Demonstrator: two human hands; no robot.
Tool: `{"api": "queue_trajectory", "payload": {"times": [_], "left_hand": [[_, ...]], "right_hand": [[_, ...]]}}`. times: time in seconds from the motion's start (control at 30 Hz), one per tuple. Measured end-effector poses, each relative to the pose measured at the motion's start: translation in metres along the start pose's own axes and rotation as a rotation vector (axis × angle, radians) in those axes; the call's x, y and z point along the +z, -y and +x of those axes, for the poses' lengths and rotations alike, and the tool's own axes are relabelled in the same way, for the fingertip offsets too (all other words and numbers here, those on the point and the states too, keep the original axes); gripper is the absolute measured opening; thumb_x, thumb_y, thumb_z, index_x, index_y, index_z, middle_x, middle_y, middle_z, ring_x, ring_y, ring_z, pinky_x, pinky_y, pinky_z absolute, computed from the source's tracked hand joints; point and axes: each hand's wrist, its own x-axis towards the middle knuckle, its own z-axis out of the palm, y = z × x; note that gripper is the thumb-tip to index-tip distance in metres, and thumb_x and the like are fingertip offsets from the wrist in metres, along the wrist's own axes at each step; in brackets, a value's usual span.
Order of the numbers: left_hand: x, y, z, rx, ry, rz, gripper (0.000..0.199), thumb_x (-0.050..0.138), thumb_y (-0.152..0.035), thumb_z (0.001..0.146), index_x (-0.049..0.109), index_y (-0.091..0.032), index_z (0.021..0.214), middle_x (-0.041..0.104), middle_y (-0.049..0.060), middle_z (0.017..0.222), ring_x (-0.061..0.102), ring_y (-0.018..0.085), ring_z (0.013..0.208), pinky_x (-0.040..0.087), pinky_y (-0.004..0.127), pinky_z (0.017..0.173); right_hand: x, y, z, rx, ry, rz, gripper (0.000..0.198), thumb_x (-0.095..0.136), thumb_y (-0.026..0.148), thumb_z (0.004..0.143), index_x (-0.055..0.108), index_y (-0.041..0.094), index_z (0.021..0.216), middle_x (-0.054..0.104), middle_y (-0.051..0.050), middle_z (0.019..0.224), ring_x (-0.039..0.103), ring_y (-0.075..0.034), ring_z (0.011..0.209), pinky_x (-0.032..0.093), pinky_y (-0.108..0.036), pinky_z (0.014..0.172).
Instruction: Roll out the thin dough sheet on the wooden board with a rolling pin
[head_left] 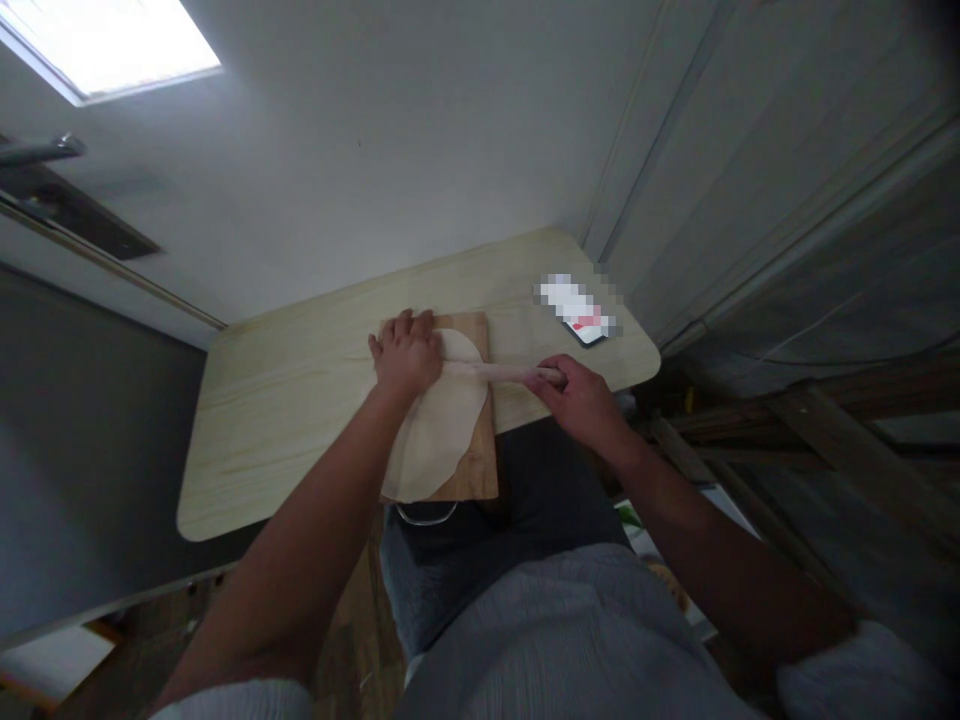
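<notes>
White door (390,170): rises beyond the far side of the board, with a bright pane (112,45) far off to the board's upper left.
Table (277,420): pale, wood-patterned, under the board and reaching out past it on both sides, farther to the left.
Shirt and trousers: the person's grey shirt (555,640) and dark trousers (555,480) lie on the near side of the board.
Board (480,475): brown wood; its near end sticks out over the table's edge, above the lap.
Dough (442,430): one thin, flat, pale sheet on the board, covering most of it; bare wood shows at the near right corner. Its left side is partly hidden by the arm.
Left hand (409,355): at the board's far left, over the dough's edge, fingers stretched out and slightly apart, not curled. Whether the palm presses on the pin's covered end, I cannot tell.
Right hand (577,392): just past the board's right edge, fingers closed around one end of the rolling pin.
Phone (574,308): on the table, right of the board and toward the far side; its screen is blurred out.
Rolling pin (499,371): slim, pale, lying crosswise over the far part of the dough and running out beyond the board's right edge.
Metal loop (427,518): at the board's near end.
</notes>
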Motion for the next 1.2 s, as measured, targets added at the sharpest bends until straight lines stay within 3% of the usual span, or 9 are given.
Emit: {"api": "queue_trajectory", "payload": {"times": [0.43, 0.63, 0.83, 1.2], "left_hand": [[-0.007, -0.016, 0.026, 0.021, -0.009, -0.015, 0.058, 0.028, -0.042, 0.098, 0.032, -0.028, 0.154, 0.036, 0.010, 0.160, 0.031, 0.034, 0.146, 0.021, 0.067, 0.117], [-0.006, -0.020, 0.039, 0.050, -0.032, -0.015, 0.056, 0.024, -0.043, 0.099, 0.035, -0.028, 0.153, 0.038, 0.010, 0.159, 0.030, 0.033, 0.146, 0.020, 0.067, 0.117], [-0.002, -0.023, 0.051, 0.047, -0.060, -0.041, 0.055, 0.026, -0.043, 0.099, 0.039, -0.027, 0.150, 0.041, 0.011, 0.156, 0.033, 0.034, 0.144, 0.021, 0.066, 0.117], [0.008, -0.024, 0.070, 0.028, -0.085, -0.033, 0.054, 0.027, -0.045, 0.098, 0.046, -0.027, 0.146, 0.047, 0.013, 0.152, 0.038, 0.035, 0.140, 0.024, 0.065, 0.115]], "right_hand": [[0.002, -0.012, 0.007, 0.063, -0.027, -0.016, 0.040, 0.066, 0.059, 0.086, 0.068, 0.024, 0.103, 0.073, -0.005, 0.089, 0.066, -0.023, 0.079, 0.047, -0.032, 0.068], [0.001, -0.023, 0.015, 0.069, 0.014, 0.115, 0.042, 0.066, 0.060, 0.084, 0.068, 0.021, 0.099, 0.069, -0.002, 0.078, 0.062, -0.019, 0.071, 0.046, -0.030, 0.064], [-0.006, -0.022, 0.017, 0.141, 0.121, 0.376, 0.040, 0.064, 0.056, 0.085, 0.065, 0.019, 0.101, 0.058, 0.004, 0.059, 0.051, -0.014, 0.047, 0.041, -0.027, 0.048], [-0.004, -0.025, 0.019, 0.167, 0.116, 0.509, 0.046, 0.068, 0.061, 0.082, 0.063, 0.019, 0.098, 0.059, 0.004, 0.060, 0.051, -0.011, 0.043, 0.042, -0.025, 0.041]]}}
